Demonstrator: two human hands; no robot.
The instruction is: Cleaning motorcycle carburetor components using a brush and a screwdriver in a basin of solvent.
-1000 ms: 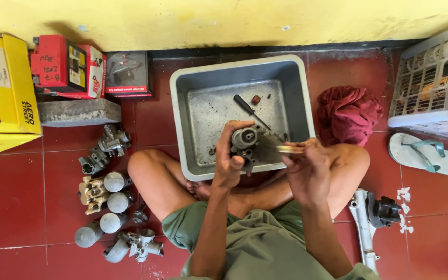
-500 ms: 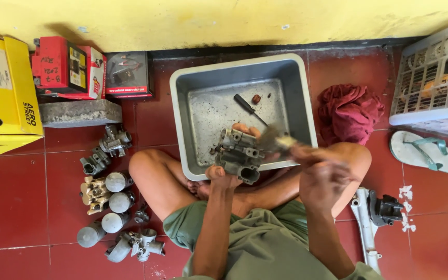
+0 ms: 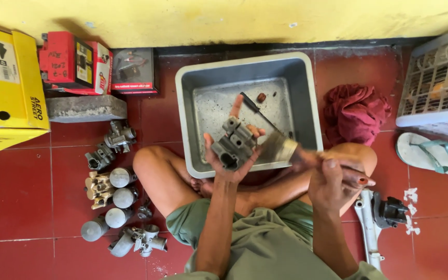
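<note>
Carburetor body (image 3: 234,145) cradled in left hand (image 3: 229,155), fingers spread, right hand (image 3: 335,184) fingers gripping paintbrush (image 3: 281,149)

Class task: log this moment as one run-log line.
left hand: holds carburetor | right hand: holds brush | over: gray tub | posture: cross-legged, red floor

One grey metal basin (image 3: 312,103), holding one dark-handled screwdriver (image 3: 252,108) and two small reddish-brown bits (image 3: 261,97); one carburettor body (image 3: 234,145) and one paintbrush (image 3: 281,149) in hand above it. On the tiled floor to the left, one loose group of carburettor parts (image 3: 115,181) too tangled to count exactly, with about five round silver caps among them; one concrete block (image 3: 85,108), one yellow carton (image 3: 6,85), two red boxes (image 3: 73,62) and one clear-fronted pack (image 3: 133,70). To the right, one red rag (image 3: 356,114), one white plastic basket (image 3: 436,83), one pale green sandal (image 3: 431,154) and one metal bracket with a black fitting (image 3: 382,215).
</note>
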